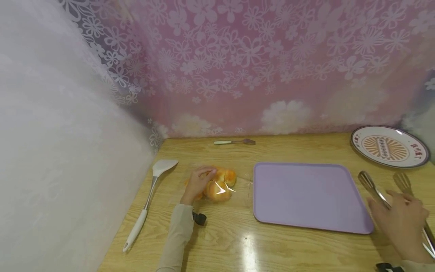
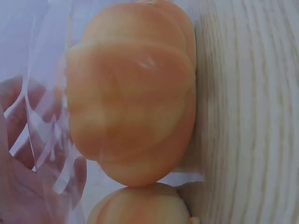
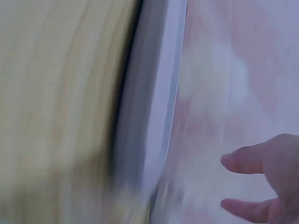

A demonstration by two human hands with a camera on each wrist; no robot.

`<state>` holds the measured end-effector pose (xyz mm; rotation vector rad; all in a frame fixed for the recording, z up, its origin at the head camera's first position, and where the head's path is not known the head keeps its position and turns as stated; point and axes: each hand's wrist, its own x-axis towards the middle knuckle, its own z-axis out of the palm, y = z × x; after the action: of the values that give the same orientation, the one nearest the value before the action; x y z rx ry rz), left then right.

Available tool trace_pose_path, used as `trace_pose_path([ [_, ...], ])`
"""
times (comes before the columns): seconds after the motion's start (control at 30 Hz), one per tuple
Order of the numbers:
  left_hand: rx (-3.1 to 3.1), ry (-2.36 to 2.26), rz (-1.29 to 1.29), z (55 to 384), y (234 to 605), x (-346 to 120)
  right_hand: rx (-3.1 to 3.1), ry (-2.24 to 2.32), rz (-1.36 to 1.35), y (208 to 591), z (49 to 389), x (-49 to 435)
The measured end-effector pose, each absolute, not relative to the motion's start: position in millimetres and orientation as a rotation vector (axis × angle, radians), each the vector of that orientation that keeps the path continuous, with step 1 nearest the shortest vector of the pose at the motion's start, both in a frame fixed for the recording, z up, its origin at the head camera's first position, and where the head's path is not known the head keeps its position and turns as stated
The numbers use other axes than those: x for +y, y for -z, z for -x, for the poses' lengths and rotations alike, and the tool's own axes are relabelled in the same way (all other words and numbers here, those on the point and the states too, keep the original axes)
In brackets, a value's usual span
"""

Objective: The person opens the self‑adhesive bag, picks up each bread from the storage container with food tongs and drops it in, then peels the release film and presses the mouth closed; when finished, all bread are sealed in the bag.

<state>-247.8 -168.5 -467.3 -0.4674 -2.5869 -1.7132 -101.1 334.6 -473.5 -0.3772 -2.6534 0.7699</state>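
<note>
Several golden bread rolls (image 1: 219,190) lie in a clear plastic bag (image 1: 242,185) on the left part of the table. My left hand (image 1: 198,184) is at the bag's left side, its fingertips over the rolls. In the left wrist view, the rolls (image 2: 133,98) fill the middle, and the left hand (image 2: 35,186) shows through the film with thumb and fingers apart. My right hand (image 1: 401,219) is over metal tongs (image 1: 368,183) right of the purple tray (image 1: 302,196). In the right wrist view, two digits of the right hand (image 3: 275,177) stand apart with nothing between them.
A white-handled spatula (image 1: 147,204) lies at the table's left edge. A small fork (image 1: 234,142) lies near the back, below the floral curtain (image 1: 238,68). At the back right stands a patterned oval plate (image 1: 389,147).
</note>
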Motion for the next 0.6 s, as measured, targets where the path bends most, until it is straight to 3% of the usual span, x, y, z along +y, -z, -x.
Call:
trace_pose_path([
  [0.23,-2.543,1.612,0.534,252,464,-167,-2.596,-1.008,-0.064,468,125,234],
  [0.6,-2.833,1.227,0.655,288,411,-155,-2.724,-1.818,-0.284,457,131,115],
])
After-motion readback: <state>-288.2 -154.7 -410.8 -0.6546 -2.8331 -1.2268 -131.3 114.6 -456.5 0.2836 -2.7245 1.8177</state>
